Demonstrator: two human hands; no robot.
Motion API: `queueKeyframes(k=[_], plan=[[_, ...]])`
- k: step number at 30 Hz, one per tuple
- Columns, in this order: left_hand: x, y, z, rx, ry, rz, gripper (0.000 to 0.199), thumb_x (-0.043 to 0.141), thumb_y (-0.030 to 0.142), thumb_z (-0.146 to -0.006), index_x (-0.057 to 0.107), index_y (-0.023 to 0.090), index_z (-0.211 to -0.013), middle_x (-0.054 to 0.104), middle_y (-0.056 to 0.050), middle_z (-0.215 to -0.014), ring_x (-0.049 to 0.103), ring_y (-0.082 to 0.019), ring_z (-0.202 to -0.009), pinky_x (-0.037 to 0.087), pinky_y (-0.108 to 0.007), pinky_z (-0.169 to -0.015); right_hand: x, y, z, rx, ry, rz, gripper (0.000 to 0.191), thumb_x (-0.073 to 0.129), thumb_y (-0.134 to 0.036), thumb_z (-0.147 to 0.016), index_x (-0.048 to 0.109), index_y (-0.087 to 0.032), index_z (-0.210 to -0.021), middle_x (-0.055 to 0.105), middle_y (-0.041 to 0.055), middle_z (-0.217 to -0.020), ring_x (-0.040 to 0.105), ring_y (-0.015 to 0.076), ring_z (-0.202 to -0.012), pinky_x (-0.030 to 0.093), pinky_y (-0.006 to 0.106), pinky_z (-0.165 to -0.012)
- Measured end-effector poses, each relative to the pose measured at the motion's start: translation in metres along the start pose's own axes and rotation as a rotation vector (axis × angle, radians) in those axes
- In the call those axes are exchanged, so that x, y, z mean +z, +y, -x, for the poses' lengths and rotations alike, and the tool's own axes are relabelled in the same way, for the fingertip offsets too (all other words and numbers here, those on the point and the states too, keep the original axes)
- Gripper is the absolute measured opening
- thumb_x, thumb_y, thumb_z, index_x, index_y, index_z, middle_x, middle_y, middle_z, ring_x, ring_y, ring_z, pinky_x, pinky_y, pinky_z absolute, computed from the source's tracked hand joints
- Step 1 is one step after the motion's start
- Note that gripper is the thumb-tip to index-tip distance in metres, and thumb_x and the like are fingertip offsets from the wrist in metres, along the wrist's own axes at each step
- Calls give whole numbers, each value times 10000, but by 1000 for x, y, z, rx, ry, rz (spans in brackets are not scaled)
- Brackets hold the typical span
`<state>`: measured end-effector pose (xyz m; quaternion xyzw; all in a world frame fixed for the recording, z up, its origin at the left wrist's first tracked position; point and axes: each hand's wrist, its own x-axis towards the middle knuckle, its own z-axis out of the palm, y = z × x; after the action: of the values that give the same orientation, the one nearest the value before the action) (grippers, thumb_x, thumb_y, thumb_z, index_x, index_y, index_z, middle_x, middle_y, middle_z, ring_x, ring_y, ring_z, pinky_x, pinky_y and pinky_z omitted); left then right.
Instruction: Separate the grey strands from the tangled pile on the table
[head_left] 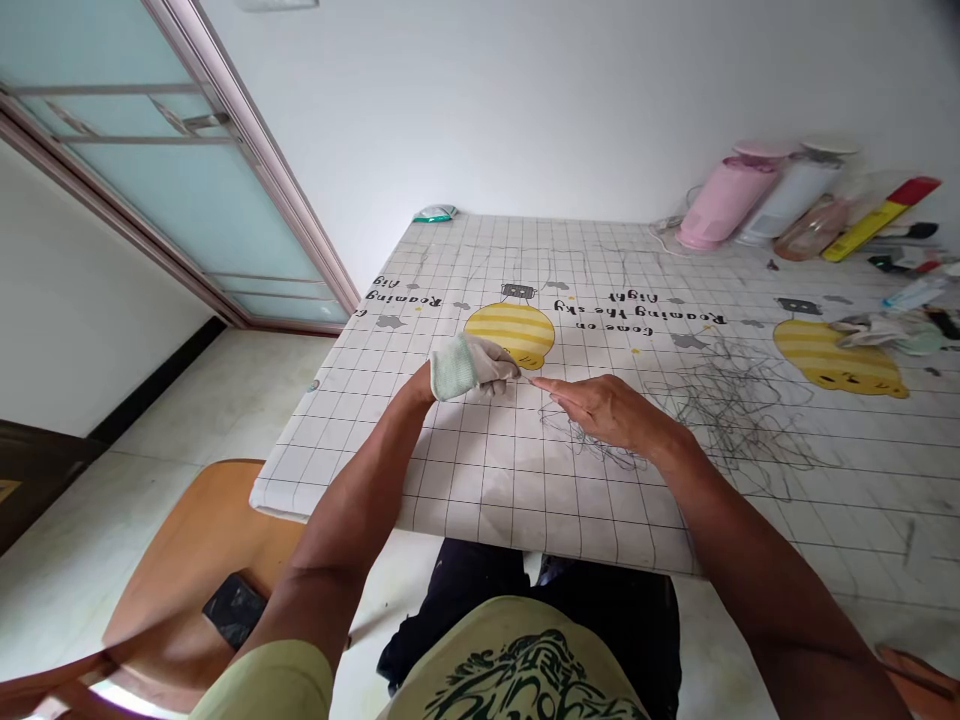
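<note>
My left hand (484, 366), in a whitish work glove with a pale green cuff, is closed in a pinch above the tablecloth. Close to its fingertips is my bare right hand (600, 408), index finger stretched along and thumb pressed beneath it. A tiny thin piece shows between the two sets of fingertips, too small to name. Under and to the right of my right hand lies a loose tangle of thin dark wire-like strands (731, 410). The checked tablecloth (465, 490) carries yellow striped bear prints and lettering.
At the back right stand a pink cylinder (731, 195), a white cylinder (795, 190) and a yellow-red box (877, 220). Another glove (874, 330) lies at the right. A green-white packet (435, 213) sits at the far left corner. Beside the table, a wooden chair (172, 540) holds a dark object (234, 610).
</note>
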<state>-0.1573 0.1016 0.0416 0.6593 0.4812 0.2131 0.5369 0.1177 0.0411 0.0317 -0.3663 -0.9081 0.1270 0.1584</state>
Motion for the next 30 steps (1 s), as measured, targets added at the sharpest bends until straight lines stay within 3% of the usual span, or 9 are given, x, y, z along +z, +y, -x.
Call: queueKeyframes(k=[3, 6, 8, 11, 18, 22, 26, 30], plan=[[0, 7, 4, 5, 19, 29, 127, 775, 241, -893, 799, 117, -909, 723, -42, -652, 635, -111, -553, 507, -235, -542, -3, 0, -2, 53, -23, -91, 517, 430, -333, -1102, 534, -278, -1606, 613, -34, -634, 495, 145, -534, 394, 291, -587], [-1, 18, 11, -17, 85, 43, 82, 737, 170, -905, 787, 110, -881, 716, -32, -637, 609, -97, -525, 480, -225, -525, -12, 2, -1, 137, -84, -275, 591, 590, -404, -1044, 494, -321, -1621, 729, -28, -754, 624, 161, -626, 491, 303, -658], [-2, 25, 15, -21, 140, 49, 92, 702, 118, -911, 782, 101, -870, 706, -26, -620, 593, -88, -506, 467, -220, -521, -19, 6, 1, 199, -114, -345, 582, 681, -443, -988, 586, -299, -1544, 772, -7, -826, 679, 174, -689, 531, 312, -693], [-5, 29, 19, -19, 178, 66, 111, 676, 79, -912, 774, 87, -861, 689, -19, -593, 587, -85, -494, 466, -218, -522, -25, 12, 4, 264, -154, -387, 420, 640, -442, -1009, 731, -247, -1370, 773, 12, -800, 708, 170, -672, 546, 302, -665], [-5, 28, 19, -16, 193, 66, 106, 676, 80, -901, 778, 77, -872, 693, -23, -592, 593, -90, -489, 471, -219, -513, -19, 15, 8, 123, -104, -341, 374, 523, -351, -1065, 782, -294, -1328, 739, -8, -766, 703, 141, -656, 539, 280, -647], [-7, 20, 15, 3, 174, 58, 86, 708, 119, -889, 785, 82, -888, 701, -33, -610, 604, -101, -507, 478, -225, -519, -26, 12, 9, 156, -103, -271, 388, 570, -344, -1043, 751, -305, -1383, 764, -14, -765, 686, 147, -630, 536, 299, -660], [-12, 11, 10, 7, 95, 73, 98, 725, 159, -879, 789, 86, -894, 728, -65, -664, 644, -133, -552, 509, -251, -534, -37, 9, 8, 168, -65, -300, 472, 669, -460, -998, 704, -281, -1433, 814, 33, -956, 735, 202, -803, 575, 347, -753], [-12, 9, 11, 12, 46, 64, 111, 742, 194, -874, 798, 104, -904, 734, -59, -674, 641, -128, -560, 503, -241, -532, -32, 5, 2, 148, 38, -331, 332, 654, -482, -1006, 793, -236, -1182, 791, 64, -981, 720, 213, -838, 573, 355, -749]])
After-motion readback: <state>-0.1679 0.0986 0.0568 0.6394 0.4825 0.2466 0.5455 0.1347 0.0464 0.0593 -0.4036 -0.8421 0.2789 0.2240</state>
